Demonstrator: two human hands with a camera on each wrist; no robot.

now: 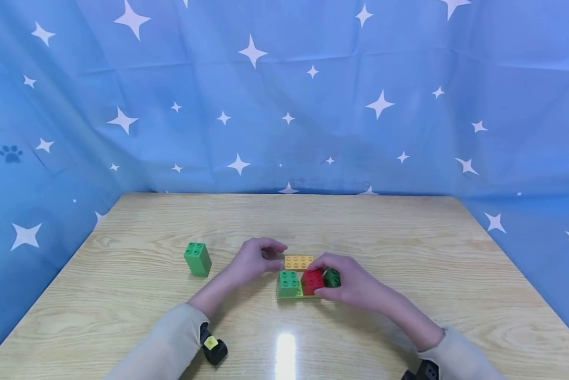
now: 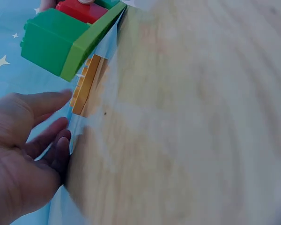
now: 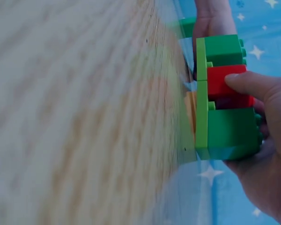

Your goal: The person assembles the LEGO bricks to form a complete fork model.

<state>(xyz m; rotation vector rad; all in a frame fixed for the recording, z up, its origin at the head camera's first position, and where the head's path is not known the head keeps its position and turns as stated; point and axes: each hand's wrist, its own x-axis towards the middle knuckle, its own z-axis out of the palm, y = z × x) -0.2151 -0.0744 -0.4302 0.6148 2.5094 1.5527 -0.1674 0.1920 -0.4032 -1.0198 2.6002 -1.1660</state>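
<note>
The red brick (image 1: 312, 283) I pinch is smooth plastic with a soft sheen, as are the green bricks (image 1: 288, 286) and yellow brick (image 1: 298, 262). The table (image 1: 384, 227) looks wooden (glossy enough to show a bright glare). The backdrop (image 1: 312, 142) is creased cloth; my sleeves (image 1: 158, 340), matt fabric.

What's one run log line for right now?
right hand: grips red block | left hand: empty, near yellow block | red block: between two green blocks
</note>
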